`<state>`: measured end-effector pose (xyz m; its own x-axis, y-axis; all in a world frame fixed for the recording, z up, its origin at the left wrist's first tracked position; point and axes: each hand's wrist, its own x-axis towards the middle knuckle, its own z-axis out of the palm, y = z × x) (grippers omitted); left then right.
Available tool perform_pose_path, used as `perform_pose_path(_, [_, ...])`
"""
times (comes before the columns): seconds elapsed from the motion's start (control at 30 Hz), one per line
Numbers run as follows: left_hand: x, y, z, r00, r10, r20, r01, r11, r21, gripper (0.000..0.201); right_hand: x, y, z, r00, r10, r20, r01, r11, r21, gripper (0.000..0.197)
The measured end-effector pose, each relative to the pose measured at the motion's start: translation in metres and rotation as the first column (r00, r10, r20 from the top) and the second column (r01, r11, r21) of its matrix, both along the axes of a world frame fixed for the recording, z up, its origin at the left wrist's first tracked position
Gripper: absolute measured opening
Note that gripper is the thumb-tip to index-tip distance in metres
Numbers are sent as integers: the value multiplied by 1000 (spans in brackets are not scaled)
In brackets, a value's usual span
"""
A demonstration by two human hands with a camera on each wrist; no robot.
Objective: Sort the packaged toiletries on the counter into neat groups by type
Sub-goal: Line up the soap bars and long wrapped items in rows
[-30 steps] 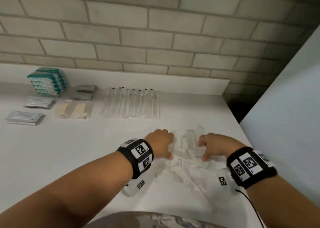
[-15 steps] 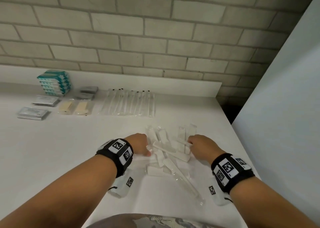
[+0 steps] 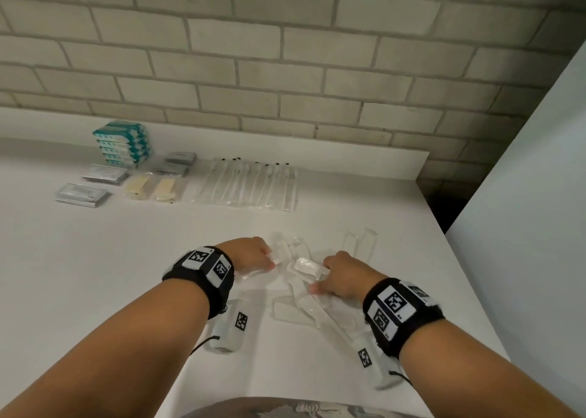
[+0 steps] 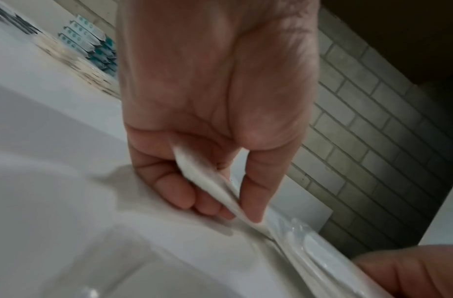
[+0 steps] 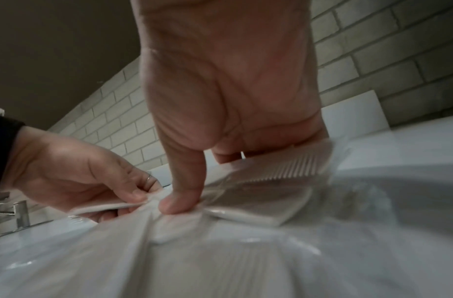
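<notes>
Combs [image 3: 312, 291] in clear wrappers sit in a loose crossed pile at the counter's [image 3: 95, 275] near right; we've got one pinched per hand, left hand [image 3: 253, 254] w/ thumb and fingers on a wrapper end, right hand [image 3: 344, 275] curled on another, prob. to pull them apart and line them up. Sorted groups (teal boxes [image 3: 122, 143], sachets [image 3: 83, 193], toothbrushes [image 3: 250, 184]) sit along the back wall, out of our way; no print is legible, only square black-and-white codes on the wristbands [image 3: 401, 311].

Dim soft light, blurred wrist views
</notes>
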<state>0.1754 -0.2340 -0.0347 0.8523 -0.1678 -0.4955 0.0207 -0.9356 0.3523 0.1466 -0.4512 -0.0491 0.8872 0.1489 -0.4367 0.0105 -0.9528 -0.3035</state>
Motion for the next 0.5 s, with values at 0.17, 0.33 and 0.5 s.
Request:
perform_pose_path(0.17, [-7, -7, 6, 999, -42, -21, 43, 999, 31, 34, 2, -4, -4, 1000, 2, 3, -2, 999, 41, 44])
perform_pose_path(0.33, [-10, 4, -4, 987, 154, -49, -158, 982, -101, 21, 7, -13, -6, 999, -21, -40, 27, 987, 156, 33])
perform_pose_path(0.5, [-12, 10, -4, 915, 337, -220, -400, 828, -393, 11, 10, -24, 1, 991, -89, -100, 116, 944, 310, 38])
